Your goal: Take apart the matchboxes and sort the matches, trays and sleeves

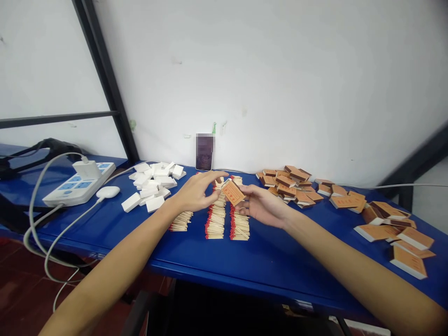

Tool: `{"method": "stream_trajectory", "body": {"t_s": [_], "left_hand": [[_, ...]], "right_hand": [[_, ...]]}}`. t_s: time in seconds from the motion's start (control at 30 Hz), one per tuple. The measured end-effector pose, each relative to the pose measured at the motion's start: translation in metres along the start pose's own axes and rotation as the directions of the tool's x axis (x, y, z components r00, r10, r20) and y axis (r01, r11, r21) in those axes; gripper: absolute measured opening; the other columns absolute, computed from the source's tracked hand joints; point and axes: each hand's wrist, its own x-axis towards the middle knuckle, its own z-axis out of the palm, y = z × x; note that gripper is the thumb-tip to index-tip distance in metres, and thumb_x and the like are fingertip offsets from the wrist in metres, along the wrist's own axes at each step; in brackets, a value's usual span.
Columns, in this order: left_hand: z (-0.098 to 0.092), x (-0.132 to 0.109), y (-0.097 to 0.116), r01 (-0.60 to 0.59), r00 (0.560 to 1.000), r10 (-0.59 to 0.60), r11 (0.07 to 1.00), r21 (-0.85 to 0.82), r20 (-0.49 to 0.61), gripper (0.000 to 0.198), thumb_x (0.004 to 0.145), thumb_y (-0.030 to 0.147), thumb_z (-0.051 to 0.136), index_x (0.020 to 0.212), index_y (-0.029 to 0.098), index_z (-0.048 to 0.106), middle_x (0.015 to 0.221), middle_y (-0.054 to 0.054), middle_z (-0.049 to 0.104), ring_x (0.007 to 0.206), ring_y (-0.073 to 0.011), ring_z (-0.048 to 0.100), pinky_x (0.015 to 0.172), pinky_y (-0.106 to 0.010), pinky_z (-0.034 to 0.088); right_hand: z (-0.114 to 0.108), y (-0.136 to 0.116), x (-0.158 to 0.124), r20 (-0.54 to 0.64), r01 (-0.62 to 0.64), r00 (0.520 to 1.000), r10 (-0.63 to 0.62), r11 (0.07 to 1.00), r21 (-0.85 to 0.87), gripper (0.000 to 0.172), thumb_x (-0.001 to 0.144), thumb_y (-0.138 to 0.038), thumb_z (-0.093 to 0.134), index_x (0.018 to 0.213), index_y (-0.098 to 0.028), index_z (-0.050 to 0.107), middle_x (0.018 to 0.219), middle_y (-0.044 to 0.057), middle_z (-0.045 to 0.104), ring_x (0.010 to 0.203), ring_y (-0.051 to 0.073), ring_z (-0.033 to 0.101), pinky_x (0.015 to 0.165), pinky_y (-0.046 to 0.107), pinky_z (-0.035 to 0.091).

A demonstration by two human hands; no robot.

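Note:
An orange-brown matchbox (233, 192) with printed writing is held tilted above the table between my two hands. My right hand (262, 205) grips its right side, thumb on top and fingers curled beneath. My left hand (196, 192) closes on the upper left end, thumb at one corner and forefinger at the other; its fingertips are partly hidden. Below the hands lie rows of red-tipped matches (214, 225), and another row (240, 227) runs beside them. More matches (181, 221) show under my left wrist.
White inner trays (154, 182) are heaped on the left of the blue table (210, 261). Matchboxes (287, 182) pile up at the back right, with more matchboxes (399, 224) farther right. A phone (204, 156) leans on the wall. A power strip (80, 184) with white cables sits far left.

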Motion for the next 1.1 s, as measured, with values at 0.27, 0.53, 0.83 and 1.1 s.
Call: {"method": "stream_trajectory", "body": {"t_s": [0.27,0.53,0.83,1.1], "left_hand": [[0.003,0.001,0.009,-0.025,1.000,0.023,0.993,-0.115,-0.013,0.065,0.084,0.044,0.068,0.140,0.020,0.046,0.133,-0.012,0.059,0.114,-0.0259,0.059,0.098,-0.043,0.049],[0.003,0.004,0.014,-0.006,0.998,0.017,0.982,-0.187,0.055,0.047,0.080,0.036,0.072,0.121,0.022,0.054,0.113,-0.008,0.059,0.103,-0.0228,0.057,0.091,-0.040,0.049],[0.004,0.002,0.008,-0.103,0.992,0.102,0.995,0.008,0.069,0.054,0.088,0.019,0.058,0.140,0.030,0.047,0.113,-0.007,0.056,0.099,-0.0200,0.058,0.086,-0.036,0.050],[-0.006,0.001,0.002,0.164,0.981,-0.149,0.980,-0.115,0.128,0.050,0.096,0.044,0.052,0.141,0.022,0.052,0.110,-0.006,0.072,0.095,-0.0220,0.067,0.086,-0.035,0.051]], "right_hand": [[0.012,0.001,0.003,0.076,0.233,0.970,-0.231,0.972,-0.014,0.036,0.083,-0.020,0.065,0.119,-0.025,0.060,0.095,0.002,0.073,0.077,0.015,0.070,0.077,0.030,0.056],[0.014,0.012,-0.001,0.086,0.244,0.968,-0.237,0.965,-0.094,0.045,0.082,-0.020,0.067,0.125,-0.028,0.055,0.092,0.000,0.070,0.079,0.015,0.071,0.081,0.034,0.059],[0.002,0.008,0.011,0.158,0.467,0.883,-0.441,0.802,-0.373,0.040,0.081,-0.033,0.072,0.118,-0.025,0.060,0.107,0.004,0.072,0.099,0.020,0.068,0.093,0.040,0.054],[0.000,-0.004,0.018,0.145,0.546,0.813,-0.564,0.652,-0.525,0.037,0.078,-0.033,0.075,0.110,-0.024,0.056,0.101,0.003,0.073,0.094,0.021,0.069,0.090,0.040,0.052]]}}
